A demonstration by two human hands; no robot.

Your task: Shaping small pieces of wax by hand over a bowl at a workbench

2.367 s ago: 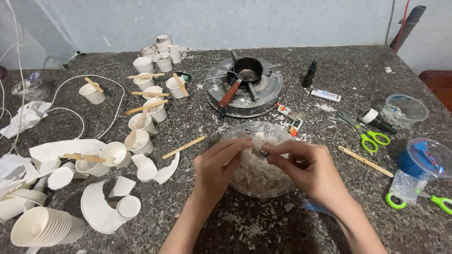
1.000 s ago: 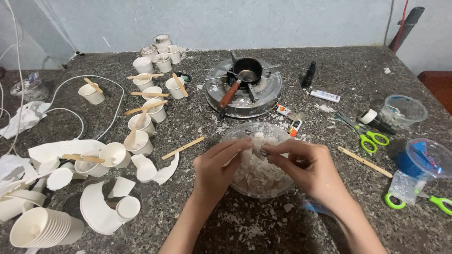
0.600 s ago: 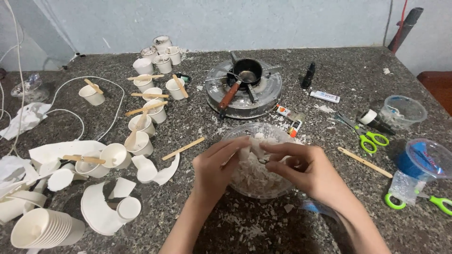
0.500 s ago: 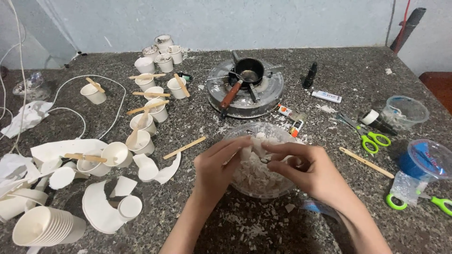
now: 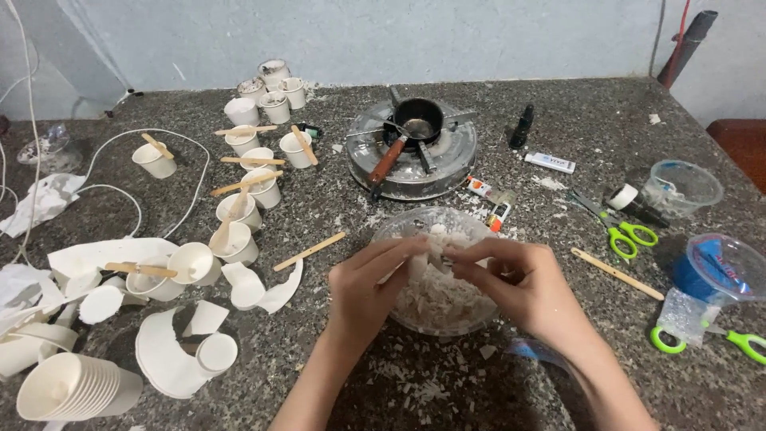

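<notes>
White and waxy, the chunk I am working on looks light and brittle to me, the sort of stuff that flakes instead of bending, so I judge it best taken by its edges with fingertips only, pressing gently so it snaps where I want. It sits between both my hands, right above the clear bowl, which is already heaped with pale flakes. My left hand is closed on the chunk's near side, thumb and fingers pinched together; my right hand pinches its other side, and the fingertips of the two hands nearly meet over the bowl. More crumbs lie scattered on the speckled stone table just below the bowl. Behind it stands a round metal burner with a small black pot. Paper cups with wooden sticks crowd my left, green scissors my right.
</notes>
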